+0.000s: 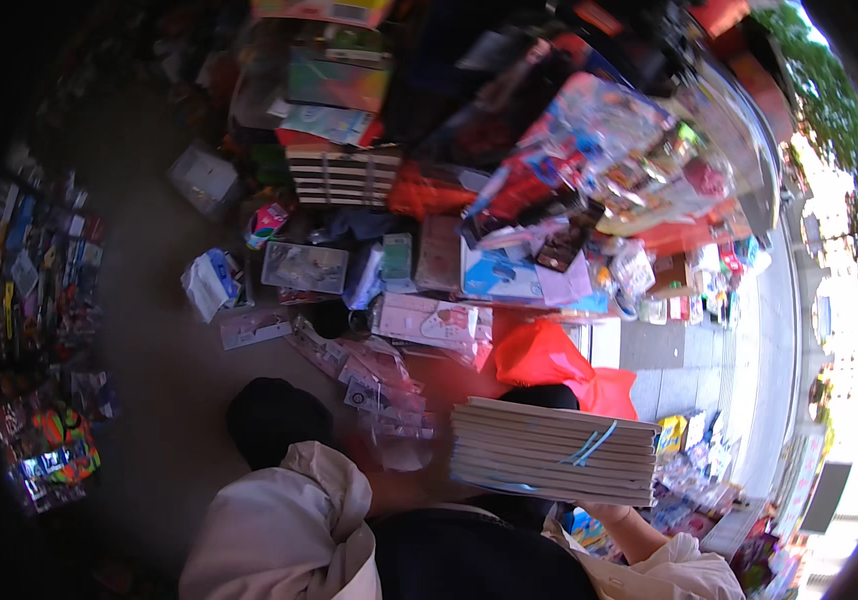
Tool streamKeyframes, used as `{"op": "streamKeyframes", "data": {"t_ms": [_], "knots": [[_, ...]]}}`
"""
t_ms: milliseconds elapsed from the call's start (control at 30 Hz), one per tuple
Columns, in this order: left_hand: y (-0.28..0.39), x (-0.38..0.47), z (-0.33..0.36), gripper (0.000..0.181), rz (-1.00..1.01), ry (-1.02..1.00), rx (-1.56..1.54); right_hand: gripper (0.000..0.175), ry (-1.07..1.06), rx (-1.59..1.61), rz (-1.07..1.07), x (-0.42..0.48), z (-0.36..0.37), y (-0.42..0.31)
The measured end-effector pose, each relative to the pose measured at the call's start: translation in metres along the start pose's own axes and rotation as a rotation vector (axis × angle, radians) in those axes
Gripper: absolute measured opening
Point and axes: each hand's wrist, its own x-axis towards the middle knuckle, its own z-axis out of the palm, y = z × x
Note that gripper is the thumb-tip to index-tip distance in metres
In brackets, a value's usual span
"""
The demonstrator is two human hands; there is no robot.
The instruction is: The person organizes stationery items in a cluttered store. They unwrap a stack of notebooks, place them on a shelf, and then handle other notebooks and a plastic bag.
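A thick stack of thin books or notebooks (552,454), with pale page edges and bits of light blue ribbon or strap on its side, lies across the front of my body. My right hand (605,512) is under its lower right part, supporting it; most of the fingers are hidden by the stack. On the other side my left forearm reaches from a rolled beige sleeve towards the stack's left end. My left hand (447,487) is dark and blurred there, and its fingers cannot be made out. Just beyond the stack lies a red plastic bag (549,356).
Pink packaged goods (429,319), a clear plastic box (305,268) and a black-and-white striped box (342,176) lie ahead. A phone (567,244) rests among papers. Plastic-wrapped goods (601,142) are heaped at the upper right. More merchandise stands at the far left, and a paved street at the right.
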Motion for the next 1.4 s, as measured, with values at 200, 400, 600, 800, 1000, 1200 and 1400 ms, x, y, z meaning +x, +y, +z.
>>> {"op": "streamKeyframes", "data": {"t_ms": [200, 400, 600, 800, 1000, 1200, 1400], "knots": [[0.057, -0.020, -0.030, 0.065, -0.082, 0.270, -0.090, 0.067, -0.076, 0.833, 0.659, 0.129, -0.034, -0.048], [0.210, -0.089, -0.092, 0.059, -0.155, 0.699, -0.160, 0.073, -0.385, 0.592, 0.607, 0.244, -0.104, -0.181], [0.508, -0.177, -0.229, 0.060, -0.075, 1.034, 0.195, 0.070, -0.483, 0.928, 0.384, 0.388, -0.145, -0.326], [0.762, -0.193, -0.314, 0.076, -0.123, 0.968, 0.684, 0.077, -0.748, 1.978, 0.410, 0.533, -0.151, -0.429], [0.832, -0.192, -0.396, 0.079, -0.122, 0.953, 0.335, 0.066, -0.772, 2.153, 0.487, 0.647, -0.145, -0.486], [0.830, -0.155, -0.585, 0.063, -0.101, 1.101, 0.243, 0.052, -1.063, 2.077, 0.704, 0.845, -0.093, -0.546], [0.903, -0.123, -0.820, 0.063, -0.149, 1.192, 0.229, 0.045, -0.939, 1.981, 0.650, 1.092, -0.071, -0.631]]}}
